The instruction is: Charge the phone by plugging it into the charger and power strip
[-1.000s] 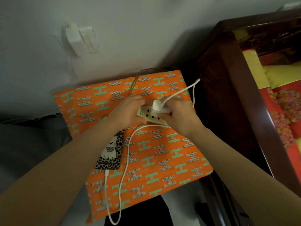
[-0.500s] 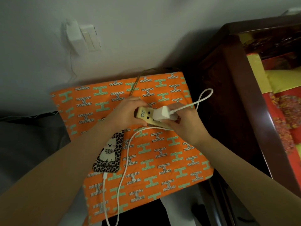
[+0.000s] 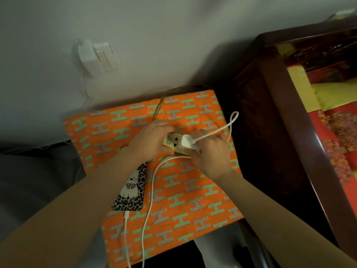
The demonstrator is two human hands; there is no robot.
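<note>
On an orange patterned desk [image 3: 193,206], the left hand [image 3: 148,142] grips the cream power strip [image 3: 172,142] near centre. The right hand [image 3: 210,153] pinches the white charger [image 3: 187,142], pressed onto the strip's right end; the strip's long axis runs nine to three o'clock. The leopard-case phone [image 3: 133,188], cable [image 3: 152,190] attached, lies at seven o'clock from the strip.

- We see a small table with an orange cloth [image 3: 193,209] over it. The cloth has green and white H shapes.
- A phone [image 3: 133,188] in a spotty case with a white dog on it lies flat near the left side.
- A white cable [image 3: 149,194] is stuck in the phone's near end. It loops off the front edge and runs back across the cloth, just beside the phone.
</note>
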